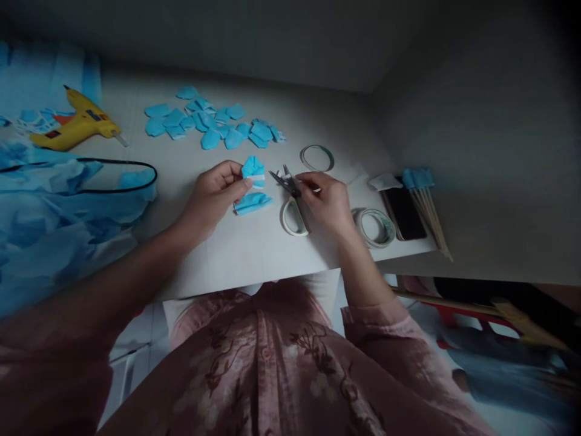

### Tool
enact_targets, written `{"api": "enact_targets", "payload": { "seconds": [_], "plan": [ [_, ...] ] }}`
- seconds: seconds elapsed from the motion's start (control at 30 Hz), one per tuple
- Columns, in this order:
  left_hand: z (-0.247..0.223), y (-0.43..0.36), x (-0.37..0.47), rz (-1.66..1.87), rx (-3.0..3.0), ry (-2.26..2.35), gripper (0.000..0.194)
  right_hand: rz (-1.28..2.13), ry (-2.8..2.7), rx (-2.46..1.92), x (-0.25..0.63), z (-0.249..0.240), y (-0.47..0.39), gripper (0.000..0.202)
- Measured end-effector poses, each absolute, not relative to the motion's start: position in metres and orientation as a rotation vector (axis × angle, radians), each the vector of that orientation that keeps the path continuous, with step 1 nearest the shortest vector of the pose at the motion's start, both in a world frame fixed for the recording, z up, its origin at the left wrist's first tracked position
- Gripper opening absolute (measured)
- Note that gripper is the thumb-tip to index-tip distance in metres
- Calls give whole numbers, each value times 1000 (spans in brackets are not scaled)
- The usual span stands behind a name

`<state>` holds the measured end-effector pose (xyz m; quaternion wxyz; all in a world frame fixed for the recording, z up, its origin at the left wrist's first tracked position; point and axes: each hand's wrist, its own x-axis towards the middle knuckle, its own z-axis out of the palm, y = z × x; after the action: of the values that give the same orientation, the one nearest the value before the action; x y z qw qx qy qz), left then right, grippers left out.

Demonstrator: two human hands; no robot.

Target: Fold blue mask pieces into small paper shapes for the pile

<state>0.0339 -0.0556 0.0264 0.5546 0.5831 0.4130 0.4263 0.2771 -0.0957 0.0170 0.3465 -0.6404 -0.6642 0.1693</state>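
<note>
My left hand (212, 197) is closed, pinching a small folded light-blue piece (253, 166) of thin fabric or paper with a white strip across its lower part. Just under it on the table lies another rolled blue piece (252, 203). To its right, my right hand (324, 197) is closed around a pair of scissors (294, 219). Their blades stand slightly apart and point toward the blue piece. One pale handle loop shows beneath the fingers; the other is hidden. A small white bit sits by the blades, touching them or close to them.
Several blue cut pieces (209, 121) are scattered behind my hands. At left are a yellow glue gun (79, 124) and heaped blue material (54, 224). On the right are tape rolls (376, 227), a thin ring (316, 158), a phone (403, 212) and blue-tipped sticks (426, 206) by the wall.
</note>
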Motion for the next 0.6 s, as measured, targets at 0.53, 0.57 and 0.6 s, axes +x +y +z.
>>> {"api": "enact_targets", "payload": {
  "seconds": [0.53, 0.57, 0.6],
  "plan": [
    [26, -57, 36, 1007, 1341, 977, 13, 262, -1967, -2006, 262, 42, -60, 35],
    [27, -57, 35, 1010, 1338, 972, 12, 275, -1982, -2059, 261, 43, -55, 35],
    [27, -57, 35, 1015, 1333, 969, 12, 286, -1990, -2106, 260, 43, -50, 36]
  ]
}}
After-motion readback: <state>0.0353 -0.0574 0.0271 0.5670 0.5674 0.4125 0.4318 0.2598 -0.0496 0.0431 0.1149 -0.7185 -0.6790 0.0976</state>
